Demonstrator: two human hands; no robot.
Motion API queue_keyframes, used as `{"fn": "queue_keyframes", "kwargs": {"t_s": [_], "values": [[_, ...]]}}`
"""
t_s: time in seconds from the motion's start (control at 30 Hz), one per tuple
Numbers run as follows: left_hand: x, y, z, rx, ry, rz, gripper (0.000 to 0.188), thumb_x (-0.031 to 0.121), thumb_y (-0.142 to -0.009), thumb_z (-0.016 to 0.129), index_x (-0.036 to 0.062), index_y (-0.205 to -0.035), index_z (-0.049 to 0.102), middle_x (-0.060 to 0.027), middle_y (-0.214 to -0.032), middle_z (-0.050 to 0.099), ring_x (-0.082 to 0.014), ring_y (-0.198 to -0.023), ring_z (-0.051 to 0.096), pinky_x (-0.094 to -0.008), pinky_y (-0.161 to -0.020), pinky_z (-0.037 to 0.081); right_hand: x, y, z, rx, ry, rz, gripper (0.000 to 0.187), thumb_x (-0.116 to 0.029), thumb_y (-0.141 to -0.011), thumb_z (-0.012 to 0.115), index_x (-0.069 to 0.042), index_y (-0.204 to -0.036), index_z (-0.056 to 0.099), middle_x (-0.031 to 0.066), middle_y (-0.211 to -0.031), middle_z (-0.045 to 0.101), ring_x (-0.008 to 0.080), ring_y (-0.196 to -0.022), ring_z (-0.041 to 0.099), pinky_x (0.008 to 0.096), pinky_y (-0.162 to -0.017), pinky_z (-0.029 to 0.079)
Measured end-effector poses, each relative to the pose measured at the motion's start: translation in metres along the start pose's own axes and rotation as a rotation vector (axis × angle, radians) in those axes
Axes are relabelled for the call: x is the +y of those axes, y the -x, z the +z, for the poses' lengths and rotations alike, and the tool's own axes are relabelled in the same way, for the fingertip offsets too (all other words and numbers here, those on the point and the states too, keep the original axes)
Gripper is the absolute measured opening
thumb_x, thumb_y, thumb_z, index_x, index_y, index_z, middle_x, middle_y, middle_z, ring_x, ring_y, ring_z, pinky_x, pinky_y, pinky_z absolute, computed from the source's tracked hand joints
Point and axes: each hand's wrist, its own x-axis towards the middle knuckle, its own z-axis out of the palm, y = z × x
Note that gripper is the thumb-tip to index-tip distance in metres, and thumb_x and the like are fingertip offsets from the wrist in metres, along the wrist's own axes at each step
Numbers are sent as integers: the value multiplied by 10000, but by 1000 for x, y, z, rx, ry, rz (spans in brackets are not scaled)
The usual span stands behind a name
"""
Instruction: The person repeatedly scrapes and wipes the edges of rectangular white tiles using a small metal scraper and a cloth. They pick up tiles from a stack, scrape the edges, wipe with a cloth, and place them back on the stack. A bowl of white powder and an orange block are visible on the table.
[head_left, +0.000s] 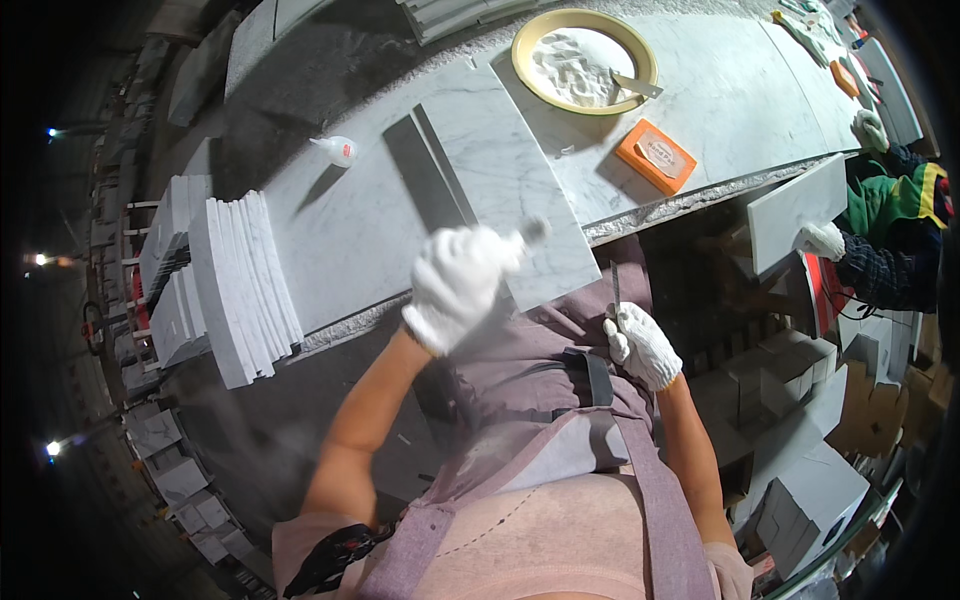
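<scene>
1. The marble slab [510, 165] lies on the worktable [780, 95], its near corner reaching past the table edge; pressure there should be light, I judge.
2. Over the slab's near part, the left hand [460, 285] is curled and blurred; I cannot tell whether it pinches something.
3. Beside the slab's near corner, the right hand [645, 347] pinches a thin blade [615, 283]; pointing it away from the apron [520, 375] seems safer.
4. Right of the slab is an orange box [656, 157].

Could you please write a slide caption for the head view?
Gloved left hand over a veined slab, gloved right hand holding a thin tool, a yellow bowl of white powder beyond.
</scene>
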Motion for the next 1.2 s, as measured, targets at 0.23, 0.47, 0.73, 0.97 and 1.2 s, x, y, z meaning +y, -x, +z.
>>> {"fn": "queue_keyframes", "kwargs": {"t_s": [0.23,0.47,0.73,0.97,1.2], "values": [[5,-15,0,-6,20,-54,216,299,-956,680,122,-832,697,-103,-790,673,-342,-726,668,-481,-667,527,-11,1,4,87,-685,402,176,-219,-1077,674,-100,-1199,629,47,-978,701,86,-685,639,191,-564,553],[9,-30,-12,-30,86,165,256,303,-1004,642,126,-837,721,-96,-705,643,-312,-636,659,-443,-583,497,-17,1,5,81,-631,322,197,-202,-1055,707,-103,-1207,629,52,-1011,706,86,-717,648,190,-563,539],[10,-13,-19,-228,73,193,79,210,-893,685,162,-923,739,-52,-766,655,-279,-693,656,-428,-633,514,-16,2,4,78,-667,309,170,-200,-1064,692,-105,-1190,627,47,-1010,695,79,-738,650,178,-595,555],[21,-10,-27,-229,133,355,197,314,-980,638,196,-852,730,-64,-705,631,-264,-639,658,-419,-572,506,-19,-1,3,-4,-337,168,184,-197,-1059,699,-105,-1195,617,50,-1015,695,83,-701,650,179,-586,554],[-4,-5,-32,11,276,61,272,63,-839,765,119,-1104,791,-63,-970,772,-290,-893,720,-403,-847,551,-9,2,2,57,-616,293,199,-205,-1047,717,-101,-1185,619,36,-996,688,80,-764,665,178,-584,553]]}}
